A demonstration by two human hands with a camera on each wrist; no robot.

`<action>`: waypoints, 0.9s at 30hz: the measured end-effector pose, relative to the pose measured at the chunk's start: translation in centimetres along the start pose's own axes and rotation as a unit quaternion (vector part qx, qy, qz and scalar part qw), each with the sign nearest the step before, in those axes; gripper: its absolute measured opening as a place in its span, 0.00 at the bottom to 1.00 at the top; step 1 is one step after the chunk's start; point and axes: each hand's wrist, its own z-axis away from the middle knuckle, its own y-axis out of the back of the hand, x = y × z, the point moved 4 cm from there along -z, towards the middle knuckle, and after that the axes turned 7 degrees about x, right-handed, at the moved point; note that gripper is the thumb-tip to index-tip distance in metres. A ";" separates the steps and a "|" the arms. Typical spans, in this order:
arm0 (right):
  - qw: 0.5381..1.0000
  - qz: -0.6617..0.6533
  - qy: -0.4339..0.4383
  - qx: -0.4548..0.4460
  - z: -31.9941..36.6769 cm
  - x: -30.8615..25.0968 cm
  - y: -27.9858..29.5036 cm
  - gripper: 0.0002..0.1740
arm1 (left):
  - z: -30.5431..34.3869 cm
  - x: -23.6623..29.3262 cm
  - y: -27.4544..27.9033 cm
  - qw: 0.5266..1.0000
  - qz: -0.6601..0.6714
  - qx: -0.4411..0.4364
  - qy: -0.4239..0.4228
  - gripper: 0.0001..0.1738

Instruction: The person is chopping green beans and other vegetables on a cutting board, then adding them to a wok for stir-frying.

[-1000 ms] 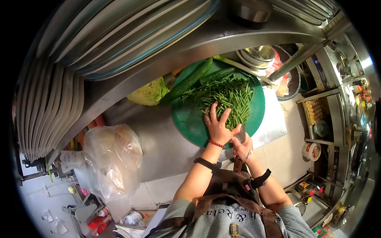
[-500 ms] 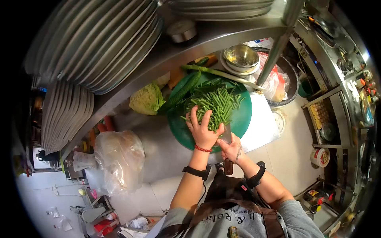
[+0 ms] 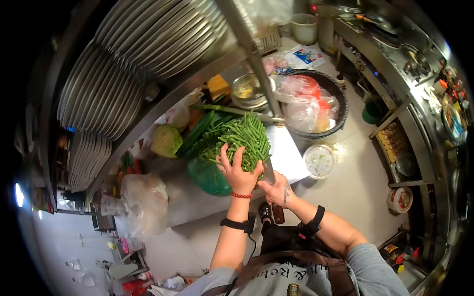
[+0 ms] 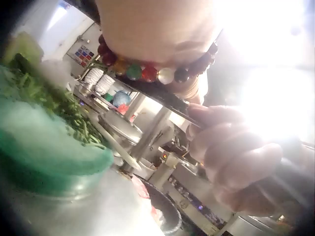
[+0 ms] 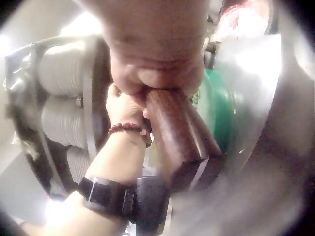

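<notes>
Cut green stalk pieces (image 3: 248, 139) form a heap over the cleaver blade (image 3: 268, 173), above the right part of the round green board (image 3: 207, 178). My left hand (image 3: 239, 178) lies against the near side of the heap, fingers spread and slightly bent over the pieces. Beside it, my right hand (image 3: 277, 190) grips the cleaver, its brown handle (image 3: 278, 213) pointing back towards my body. In the right wrist view the handle (image 5: 172, 132) comes out below the right hand (image 5: 157, 61). The heap hides most of the blade.
Cucumbers (image 3: 196, 133) and a cabbage (image 3: 167, 141) are behind and left of the board. Metal bowls (image 3: 248, 90) stand behind the heap. A black tub (image 3: 342, 107) of bags is at the right, with a round white lid-like item (image 3: 319, 161) nearby. Plates (image 3: 101, 93) fill the shelf.
The heap, my hands and the cleaver have moved together to the right relative to the board, whose right part is now covered. The head view has swung towards the tub.
</notes>
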 end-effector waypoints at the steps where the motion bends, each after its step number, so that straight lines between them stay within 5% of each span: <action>1: 1.000 0.001 0.006 0.003 0.6 -0.6 1.6 0.23 | 0.2 1.6 -0.8 1.000 0.001 -0.002 -0.005 0.33; 13: 0.983 -0.070 0.008 0.171 2.3 -8.5 22.9 0.17 | -1.6 20.6 -17.2 0.989 0.115 -0.078 -0.047 0.34; 27: 0.938 -0.075 0.136 0.311 -9.3 -31.6 53.8 0.15 | -19.3 47.0 -48.3 0.944 0.285 -0.081 -0.145 0.34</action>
